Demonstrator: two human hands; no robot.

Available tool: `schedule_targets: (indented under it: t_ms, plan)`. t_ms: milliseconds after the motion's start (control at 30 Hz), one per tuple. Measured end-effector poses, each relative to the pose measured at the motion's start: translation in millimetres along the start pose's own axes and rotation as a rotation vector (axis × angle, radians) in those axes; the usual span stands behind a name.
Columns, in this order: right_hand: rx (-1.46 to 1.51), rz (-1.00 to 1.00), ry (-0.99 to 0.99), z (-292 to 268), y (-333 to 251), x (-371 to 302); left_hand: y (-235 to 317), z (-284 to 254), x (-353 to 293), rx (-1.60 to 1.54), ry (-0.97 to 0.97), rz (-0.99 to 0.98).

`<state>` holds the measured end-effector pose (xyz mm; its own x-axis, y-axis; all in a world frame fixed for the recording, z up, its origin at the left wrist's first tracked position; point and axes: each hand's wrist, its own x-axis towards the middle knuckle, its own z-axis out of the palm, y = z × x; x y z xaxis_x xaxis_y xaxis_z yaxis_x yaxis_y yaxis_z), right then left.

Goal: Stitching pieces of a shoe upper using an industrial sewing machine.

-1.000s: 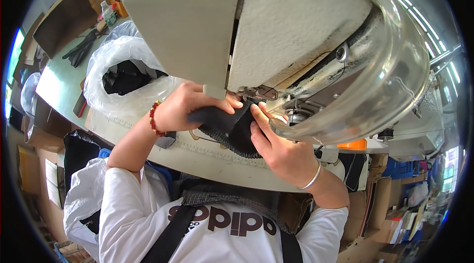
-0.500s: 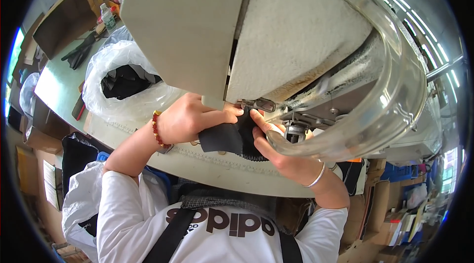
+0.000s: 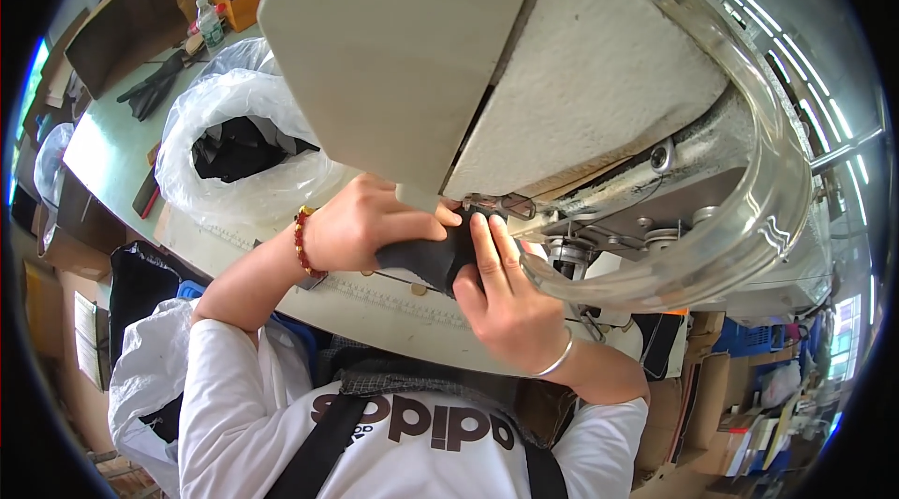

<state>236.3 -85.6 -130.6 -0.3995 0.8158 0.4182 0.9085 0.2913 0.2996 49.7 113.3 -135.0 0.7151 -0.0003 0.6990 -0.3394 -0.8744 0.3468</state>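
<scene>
A black piece of fabric (image 3: 426, 257) lies under the presser foot (image 3: 492, 207) of a large cream sewing machine (image 3: 524, 68). My left hand (image 3: 361, 223), with a red bead bracelet on its wrist, grips the fabric's left side. My right hand (image 3: 501, 298), wearing a silver bangle, lies flat on the fabric's right part with its fingers stretched toward the foot. The hands and the machine head hide most of the cloth.
A clear curved tube (image 3: 740, 190) loops around the machine's right side. A clear plastic bag (image 3: 234, 148) holding black pieces sits on the green table (image 3: 112, 139) at left. Dark gloves (image 3: 150, 87) and a bottle (image 3: 212, 23) lie farther back. Cardboard boxes (image 3: 712, 405) stand at lower right.
My right hand has slid over the fabric and now lies flat on it, covering more of it. The view has shifted slightly; the left hand stays in place.
</scene>
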Motion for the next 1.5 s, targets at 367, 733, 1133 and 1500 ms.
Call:
schedule_targets:
  t_ms: [367, 733, 1133, 1500]
  plan:
    - [0.053, -0.133, 0.067, -14, 35, 9, -38, 0, -12, -0.481, 0.079, -0.250]
    - [0.064, -0.143, 0.019, -25, 44, 16, -29, -28, 0, -0.146, -0.257, -0.147]
    - [-0.061, -0.172, -0.106, -17, 62, 1, -15, -30, 4, -0.216, -0.173, -0.208]
    - [-2.361, -0.973, 0.015, 97, 124, -91, -8, -12, 0, 0.077, -0.054, -0.046]
